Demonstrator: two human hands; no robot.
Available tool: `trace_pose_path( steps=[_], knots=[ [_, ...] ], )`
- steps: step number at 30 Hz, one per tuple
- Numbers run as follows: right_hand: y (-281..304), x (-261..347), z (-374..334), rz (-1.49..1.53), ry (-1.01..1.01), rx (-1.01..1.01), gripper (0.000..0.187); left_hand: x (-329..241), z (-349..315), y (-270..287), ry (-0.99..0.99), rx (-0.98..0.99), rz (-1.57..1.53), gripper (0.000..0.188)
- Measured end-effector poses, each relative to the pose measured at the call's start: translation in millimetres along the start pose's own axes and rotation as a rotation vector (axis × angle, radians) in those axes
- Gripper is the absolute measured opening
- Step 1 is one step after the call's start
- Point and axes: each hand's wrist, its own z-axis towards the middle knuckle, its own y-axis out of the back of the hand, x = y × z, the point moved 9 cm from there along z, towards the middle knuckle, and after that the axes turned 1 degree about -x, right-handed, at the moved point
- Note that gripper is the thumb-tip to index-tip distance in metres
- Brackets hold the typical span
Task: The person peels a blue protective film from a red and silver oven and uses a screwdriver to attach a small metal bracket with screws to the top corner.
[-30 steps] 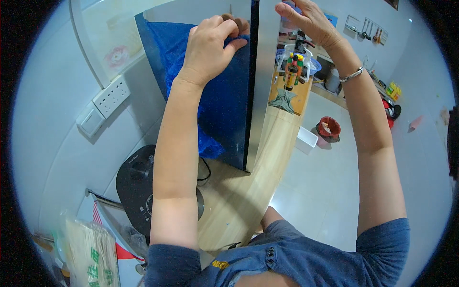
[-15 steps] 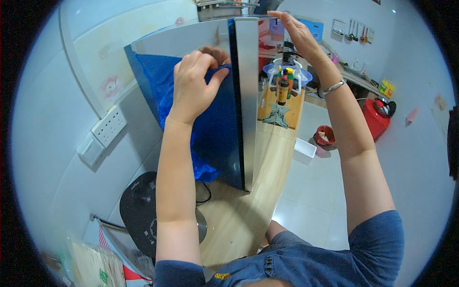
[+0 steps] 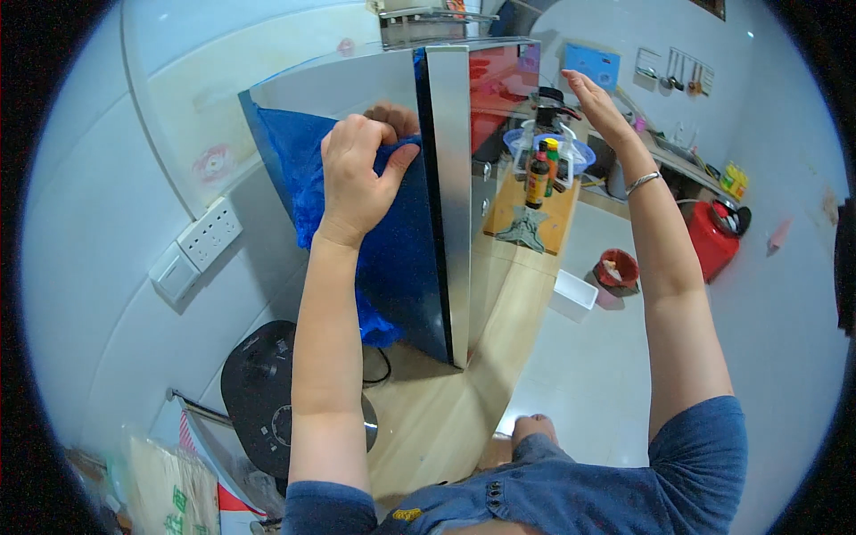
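Note:
A tall, boxy appliance [image 3: 450, 196] with a brushed metal edge stands upright on the wooden counter [image 3: 428, 423]. Its left face is a glossy panel [image 3: 357, 82], mirror-like along the top, where the fingers of my left hand are reflected. Crumpled blue film [image 3: 303, 165] hangs off that face, with its lower end bunched near the counter. My left hand [image 3: 361, 178] pinches the film's upper edge between thumb and curled fingers, close to the panel's metal edge. To the right of the appliance, my right hand [image 3: 602, 111] is raised in the air, fingers stretched out, touching nothing.
Left of the appliance lies a black round-cornered cooktop [image 3: 254, 383], below a wall socket [image 3: 210, 232]. Farther along the counter are sauce bottles [image 3: 538, 178], a grey-green cloth [image 3: 522, 229] and a blue basin [image 3: 581, 156]. A white bin [image 3: 573, 296] and red bucket [image 3: 617, 267] stand on the floor.
My right hand has come off the appliance's top corner and moved right. My left hand keeps its pinch on the blue film, drawn slightly lower. The view has shifted a little.

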Motion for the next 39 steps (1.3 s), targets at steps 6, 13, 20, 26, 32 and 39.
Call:
trace_pose_path(
  steps=[6, 13, 20, 26, 32, 39],
  knots=[
    [-19.7, -62.1, 65.2, 0.287, -0.120, 0.014, 0.071, -6.3, -5.7, -1.6, -0.019, -0.108, 0.075, 0.020],
    [-70.6, -151.7, 127.6, 0.551, -0.282, 0.061, 0.082, -4.7, -17.5, -4.5, 0.077, -0.233, 0.165, 0.023],
    [-107.1, -181.9, 153.5, 0.929, -0.403, 0.054, 0.073, -11.1, -19.8, 0.0, 0.109, -0.268, 0.246, 0.019],
    [-93.0, -215.4, 175.3, 0.543, -0.300, -0.088, 0.085, -17.3, -21.2, -5.8, 0.026, -0.318, 0.367, 0.023],
    [-43.9, -209.5, 137.4, 0.298, -0.267, -0.522, 0.086, -18.8, -21.7, -3.9, 0.013, -0.291, 0.364, 0.019],
    [59.9, -217.6, 74.2, 0.410, -0.134, -0.661, 0.079, -18.7, -20.5, -3.8, -0.026, -0.326, 0.319, 0.016]
  ],
)
